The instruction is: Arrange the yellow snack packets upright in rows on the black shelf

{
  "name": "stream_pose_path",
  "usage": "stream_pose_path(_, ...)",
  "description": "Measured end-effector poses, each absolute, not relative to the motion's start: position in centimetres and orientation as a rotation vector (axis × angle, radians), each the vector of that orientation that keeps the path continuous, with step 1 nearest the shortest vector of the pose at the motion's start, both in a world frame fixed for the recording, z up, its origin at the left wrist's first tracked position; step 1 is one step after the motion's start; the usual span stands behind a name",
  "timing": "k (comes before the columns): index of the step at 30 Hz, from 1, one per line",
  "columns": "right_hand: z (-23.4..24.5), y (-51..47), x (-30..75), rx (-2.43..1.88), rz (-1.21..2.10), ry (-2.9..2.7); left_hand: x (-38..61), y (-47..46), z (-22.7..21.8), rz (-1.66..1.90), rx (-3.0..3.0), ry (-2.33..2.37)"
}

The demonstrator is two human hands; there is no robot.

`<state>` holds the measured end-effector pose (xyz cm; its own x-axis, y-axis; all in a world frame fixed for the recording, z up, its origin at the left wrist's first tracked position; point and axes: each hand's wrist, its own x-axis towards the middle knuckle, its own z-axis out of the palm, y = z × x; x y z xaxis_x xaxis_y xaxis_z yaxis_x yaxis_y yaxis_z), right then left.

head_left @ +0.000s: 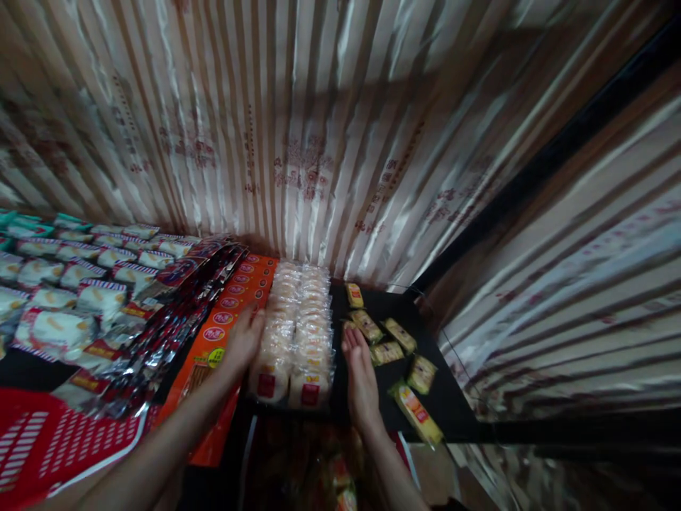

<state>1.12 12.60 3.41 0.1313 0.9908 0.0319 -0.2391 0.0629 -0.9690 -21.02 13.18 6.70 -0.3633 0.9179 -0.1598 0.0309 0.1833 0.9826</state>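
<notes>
Flanking two rows of snack packets [299, 333] on a black table [450, 411], the left hand [245, 337] and right hand [362, 365], unclenched, holding nothing visible, apparently straighten them, the next move calling for gentle, even pressure.

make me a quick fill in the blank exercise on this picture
1. The clear-wrapped packs between the left hand and right hand form ____ columns.
2. The packaging just left of those packs is ____.
3. The scattered yellow packets lie on a ____ surface.
4. The basket at lower left is ____.

Missing words: two; orange; black; red
</notes>
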Motion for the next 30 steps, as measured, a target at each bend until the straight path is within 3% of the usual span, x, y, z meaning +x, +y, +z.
stream_pose_path(7, 0.3, 7.5, 0.5, -1.379, 1.114, -1.262, -15.7, 3.7, 1.9, 1.244, 1.949, 2.004)
stream_pose_path(11, 0.6, 7.2, 0.3, -1.502, 0.956, -1.448, -13.6, 2.9, 0.0, 1.200, 2.004, 2.189)
stream_pose_path(22, -0.5, 8.2, 0.1, -1.590, 0.764, -1.614, -12.2, 3.8, -0.2, 1.239, 1.945, 2.283)
stream_pose_path(30, 1.0, 7.5, -0.2, -1.578, 0.928, -1.530, -12.2, 3.6, -0.9, 1.222, 2.057, 2.347)
